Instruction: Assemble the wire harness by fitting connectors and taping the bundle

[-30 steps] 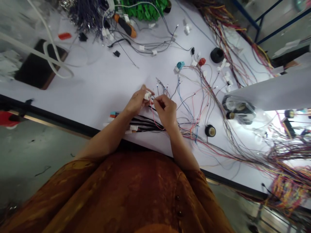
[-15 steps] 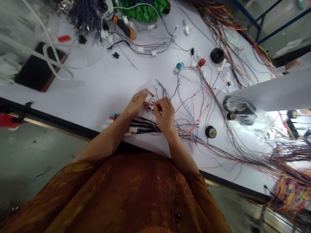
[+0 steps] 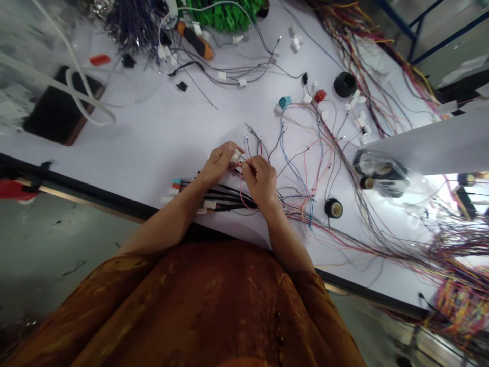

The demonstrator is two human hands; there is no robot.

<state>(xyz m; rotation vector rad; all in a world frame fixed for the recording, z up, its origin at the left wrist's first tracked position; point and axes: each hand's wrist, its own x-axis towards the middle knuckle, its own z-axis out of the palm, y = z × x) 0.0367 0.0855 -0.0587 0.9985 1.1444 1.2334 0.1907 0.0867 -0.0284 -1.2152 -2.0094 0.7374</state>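
My left hand (image 3: 219, 164) is closed on a small white connector (image 3: 236, 156), held just above the table. Close beside it, my right hand (image 3: 261, 178) pinches a thin wire at the connector's near side; the wire's tip is too small to make out. A pink wire (image 3: 241, 184) hangs in a loop from the connector. Under my forearms lies a bundle of black sleeved cables (image 3: 225, 197) with blue, orange and white ends. Loose wire ends with terminals (image 3: 254, 136) spread out just beyond my hands.
A blue connector (image 3: 284, 102), a red connector (image 3: 320, 96) and black tape rolls (image 3: 333, 208) lie to the right among long wires. An orange-and-black tool (image 3: 195, 41) rests at the back near green connectors (image 3: 225, 15). A dark box (image 3: 61, 109) sits at left.
Both hands stay together at the connector with almost the same grip. The view has shifted slightly, so things on the right appear a little further right.
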